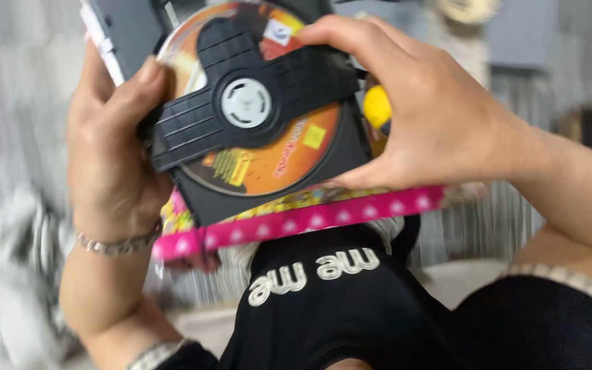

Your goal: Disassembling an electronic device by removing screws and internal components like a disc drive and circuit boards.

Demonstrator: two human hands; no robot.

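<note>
Orange disc [279, 154] seated in open black disc case [268, 199], partly covered by black hinged tray flap [241, 103] w/ grey hub at centre. Case held up close to camera, mid-frame, above a pink polka-dot bordered booklet or box [323, 216] pressed just beneath it.

Left hand [107, 147] wrapped round case's left edge, thumb on front near disc rim, grip clamped on case. Bracelet [114, 243] on that wrist. Right hand [423, 113] over top right corner, fingertips on flap's upper edge, thumb underneath along pink edge; grip closed on case + pink item together.

Step in hand, by the look: handling the flap over the disc, either swinging it shut or lifting it clear; can't tell which. Next move prob. needs right fingers to pivot flap on its hinge while left keeps case steady, w/o flexing disc.

Yellow round object [377, 106] just behind right hand, partly hidden. Black garment w/ pale trim [337, 301] near, below. Background blurred; grey cloth-like shape far left.
</note>
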